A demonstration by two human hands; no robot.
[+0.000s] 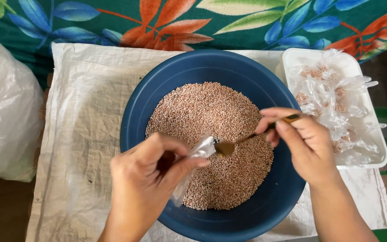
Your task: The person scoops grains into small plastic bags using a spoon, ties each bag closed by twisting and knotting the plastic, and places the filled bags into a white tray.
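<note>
Here, the step in hand seemed to be the filling of a small clear plastic bag with grains. The left hand, in the lower centre of the frame, pinched the bag with thumb and fingers closed on it, its mouth facing right. The right hand, at the centre right, was closed on the handle of a small spoon, whose bowl touched the bag mouth, just above the pinkish grains in the blue bowl. I judged that the next move needed a gentle tilt of the spoon, with the bag kept open. Filled bags lay in a white tray at the upper right.
</note>
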